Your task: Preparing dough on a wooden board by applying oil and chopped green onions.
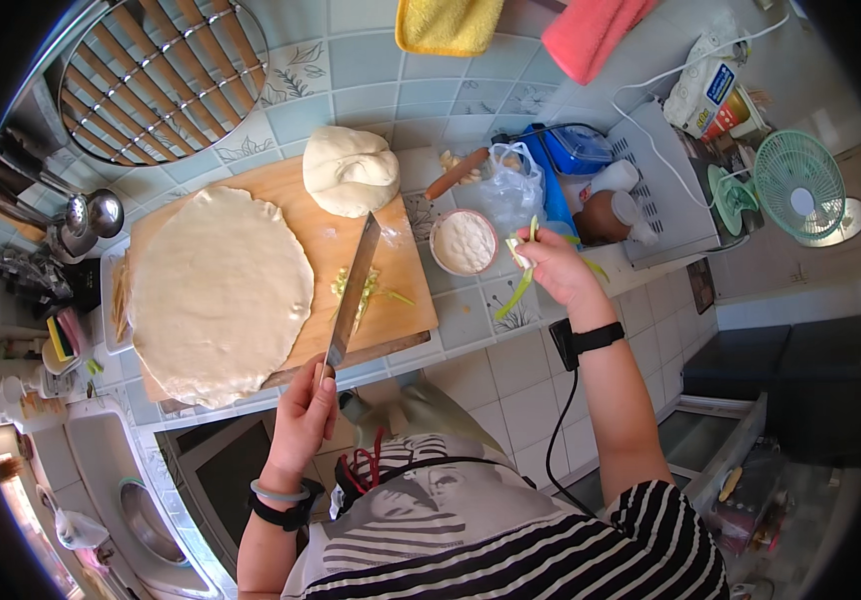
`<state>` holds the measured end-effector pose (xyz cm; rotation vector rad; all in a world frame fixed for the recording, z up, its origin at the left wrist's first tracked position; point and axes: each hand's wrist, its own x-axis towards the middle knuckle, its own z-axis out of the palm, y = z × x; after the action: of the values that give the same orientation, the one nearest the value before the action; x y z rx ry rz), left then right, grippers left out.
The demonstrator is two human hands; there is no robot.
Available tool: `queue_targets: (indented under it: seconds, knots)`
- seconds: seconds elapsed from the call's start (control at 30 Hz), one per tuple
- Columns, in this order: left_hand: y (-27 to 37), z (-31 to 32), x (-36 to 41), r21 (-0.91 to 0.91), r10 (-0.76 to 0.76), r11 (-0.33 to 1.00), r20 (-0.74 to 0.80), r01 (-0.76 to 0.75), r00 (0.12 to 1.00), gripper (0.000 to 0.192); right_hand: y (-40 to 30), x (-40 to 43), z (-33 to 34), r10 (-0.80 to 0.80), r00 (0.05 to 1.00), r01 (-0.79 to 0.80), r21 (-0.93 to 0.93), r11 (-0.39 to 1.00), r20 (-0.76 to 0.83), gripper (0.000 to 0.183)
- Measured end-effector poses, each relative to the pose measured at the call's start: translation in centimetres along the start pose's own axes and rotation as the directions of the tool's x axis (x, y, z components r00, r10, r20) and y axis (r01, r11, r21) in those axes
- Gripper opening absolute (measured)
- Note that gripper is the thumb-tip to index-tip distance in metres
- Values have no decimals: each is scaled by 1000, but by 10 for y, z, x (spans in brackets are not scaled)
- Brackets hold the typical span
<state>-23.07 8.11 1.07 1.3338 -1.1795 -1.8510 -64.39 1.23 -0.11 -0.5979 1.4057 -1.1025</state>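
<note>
My left hand (308, 409) grips the wooden handle of a long-bladed kitchen knife (355, 289), whose blade reaches up across the cutting board (333, 244). Chopped scallion (365, 294) lies on the board, partly hidden by the blade. Pinched in my right hand (558, 266) are some green and white scallion pieces (524, 289), held over the counter to the right of the board. A large rolled-out sheet of dough (220, 296) covers the board's left side and hangs past its front edge. At the board's back edge sits a thick lump of dough (352, 171).
A bowl of flour (464, 241) stands right of the board, with a small rolling pin (457, 174) and a plastic bag (511, 184) behind it. Steel ladles (104, 212) hang at left, above a sink (100, 435). A green fan (799, 186) is at far right.
</note>
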Motion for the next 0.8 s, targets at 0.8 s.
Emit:
queue_targets:
  seconds: [0.8]
  knots:
    - [-4,2,-22,-123,-15,992,-150,-4,989,45,-7,82,155,-355,733,676,-681,282,580,30]
